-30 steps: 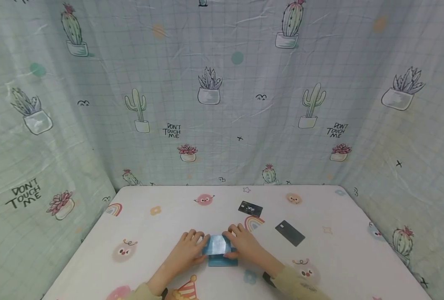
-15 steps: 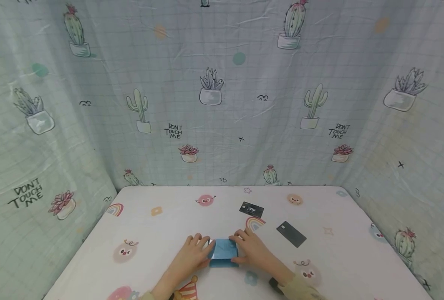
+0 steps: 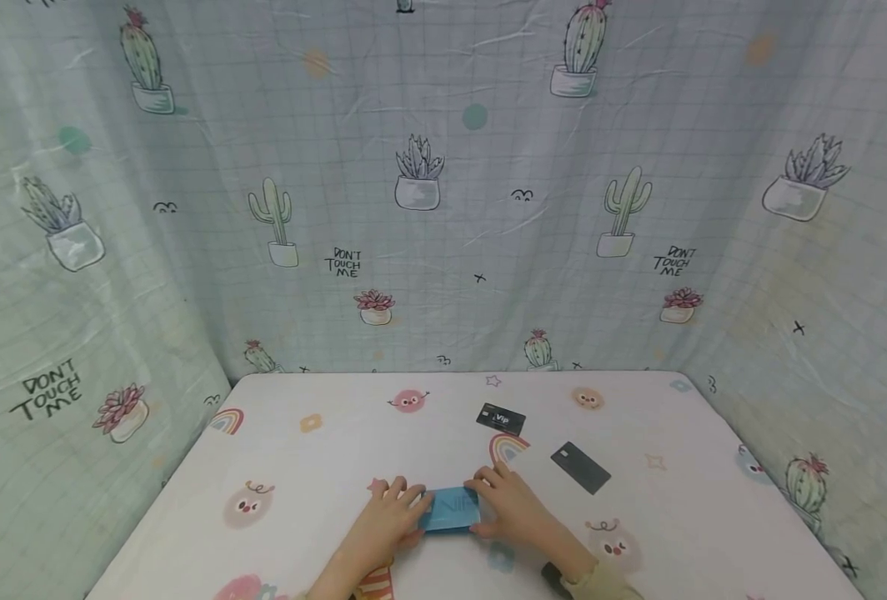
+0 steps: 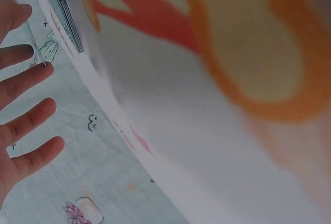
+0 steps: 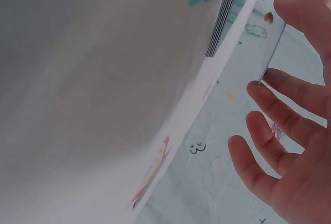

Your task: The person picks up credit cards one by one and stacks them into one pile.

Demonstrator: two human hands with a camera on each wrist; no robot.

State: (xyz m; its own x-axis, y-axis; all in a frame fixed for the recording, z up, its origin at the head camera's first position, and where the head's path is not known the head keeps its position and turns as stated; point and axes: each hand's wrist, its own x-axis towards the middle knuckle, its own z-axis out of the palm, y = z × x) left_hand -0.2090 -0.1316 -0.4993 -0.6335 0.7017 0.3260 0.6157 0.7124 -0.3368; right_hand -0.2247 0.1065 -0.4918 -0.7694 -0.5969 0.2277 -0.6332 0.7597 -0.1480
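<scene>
In the head view a blue card (image 3: 451, 509) with faint large lettering is held level between both hands. My left hand (image 3: 385, 527) pinches its left end, and my right hand (image 3: 517, 515) pinches its right end, thumbs on the near side and fingertips at the far edge. Both wrist views show the card edge-on as a thin sheet (image 5: 272, 53) between thumb and fingertips, raised above the table. Beneath it a stack of cards (image 5: 223, 19) lies on the tabletop; from the head the held card hides nearly all of that stack. The other fingers of each hand spread loosely.
A black card (image 3: 501, 419) marked VIP lies on the white patterned table (image 3: 278, 467) toward the back. A plain dark card (image 3: 581, 467) is to its right and nearer. Patterned cloth (image 3: 443, 233) hangs behind the table and along both sides.
The held card has come nearer the person and slightly right, both hands moving with it. Its shiny glare has faded and lettering shows; it now covers the stack below in the head view.
</scene>
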